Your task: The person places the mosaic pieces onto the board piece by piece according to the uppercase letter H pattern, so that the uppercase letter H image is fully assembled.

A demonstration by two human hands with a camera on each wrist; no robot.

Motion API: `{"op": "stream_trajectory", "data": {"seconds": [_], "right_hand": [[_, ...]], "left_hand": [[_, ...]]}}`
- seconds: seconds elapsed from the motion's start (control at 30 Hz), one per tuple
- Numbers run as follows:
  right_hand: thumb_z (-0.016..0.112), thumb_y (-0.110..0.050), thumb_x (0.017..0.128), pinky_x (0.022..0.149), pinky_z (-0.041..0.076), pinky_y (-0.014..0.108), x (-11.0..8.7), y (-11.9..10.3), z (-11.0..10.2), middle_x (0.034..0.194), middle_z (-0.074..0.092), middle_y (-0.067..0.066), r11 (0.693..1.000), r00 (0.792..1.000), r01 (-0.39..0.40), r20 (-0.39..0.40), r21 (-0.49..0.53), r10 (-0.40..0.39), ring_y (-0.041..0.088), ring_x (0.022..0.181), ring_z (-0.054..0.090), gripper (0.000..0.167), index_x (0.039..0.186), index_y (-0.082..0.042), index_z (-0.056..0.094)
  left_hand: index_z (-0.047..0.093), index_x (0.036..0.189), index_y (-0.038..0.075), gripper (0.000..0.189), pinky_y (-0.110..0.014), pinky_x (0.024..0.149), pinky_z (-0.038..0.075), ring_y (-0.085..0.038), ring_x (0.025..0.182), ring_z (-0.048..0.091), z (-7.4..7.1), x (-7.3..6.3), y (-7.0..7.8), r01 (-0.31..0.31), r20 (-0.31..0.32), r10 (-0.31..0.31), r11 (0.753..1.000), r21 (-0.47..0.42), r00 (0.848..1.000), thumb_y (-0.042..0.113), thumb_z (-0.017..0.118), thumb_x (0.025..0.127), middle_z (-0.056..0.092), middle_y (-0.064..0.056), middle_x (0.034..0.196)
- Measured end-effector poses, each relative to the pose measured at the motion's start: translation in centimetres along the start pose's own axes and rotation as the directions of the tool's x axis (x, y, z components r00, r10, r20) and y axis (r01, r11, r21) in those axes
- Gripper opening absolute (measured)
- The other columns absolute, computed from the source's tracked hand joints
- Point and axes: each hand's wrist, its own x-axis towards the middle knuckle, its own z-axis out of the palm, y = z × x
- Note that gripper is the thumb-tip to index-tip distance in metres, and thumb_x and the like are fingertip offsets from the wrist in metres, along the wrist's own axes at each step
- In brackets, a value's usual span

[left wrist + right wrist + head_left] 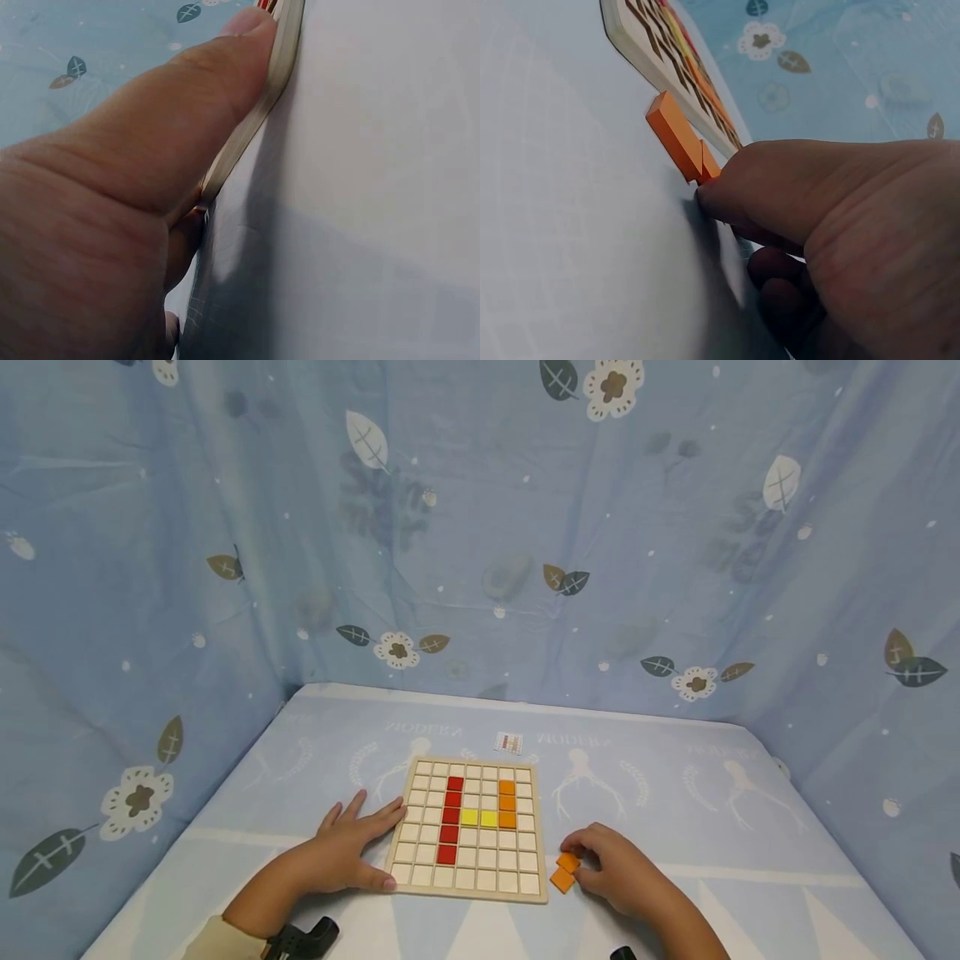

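A wooden grid board [486,858] lies flat, with a column of several red tiles [448,833], two yellow tiles [488,818] and three orange tiles [507,803] in its cells. Along its left edge rests my left hand [341,852], fingers spread and thumb at the near left corner; in the left wrist view the thumb [202,82] lies against the board's side. Off the near right corner, my right hand [622,870] pinches an orange tile [567,862] between thumb and index finger. A second loose orange tile [562,880] sits beside it, overlapping it in the right wrist view.
Beyond the board's far edge lies a small card [509,743] with a coloured grid pattern. A pale printed cloth [660,793] covers the table, and blue patterned curtains [480,527] stand at the back and both sides.
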Motion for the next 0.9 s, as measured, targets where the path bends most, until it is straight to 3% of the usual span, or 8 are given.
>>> {"op": "stream_trajectory", "data": {"seconds": [0.57,0.9], "right_hand": [[0.083,-0.025,0.090,0.083,0.052,0.033,0.4,0.4,0.4,0.097,0.062,-0.011,0.996,0.997,-0.073,-0.035,0.051,0.075,0.011,0.091,0.056,0.017,0.103,-0.028,0.072],[0.081,-0.018,0.087,0.070,0.045,0.028,1.0,-0.7,1.0,0.090,0.062,-0.010,0.984,0.973,-0.160,-0.153,0.080,0.171,0.012,0.082,0.053,0.017,0.099,-0.024,0.070]], "left_hand": [[0.036,0.165,0.028,0.113,-0.072,0.122,-0.009,-0.051,0.160,-0.007,0.0,-0.2,0.2,-0.008,-0.008,0.008,1.000,-0.004,1.000,0.061,0.089,0.070,0.028,0.006,0.173],[0.035,0.165,0.026,0.114,-0.072,0.121,-0.010,-0.052,0.159,-0.008,0.0,0.0,0.1,-0.025,-0.007,0.025,1.000,-0.015,1.000,0.062,0.088,0.071,0.027,0.004,0.173]]}}
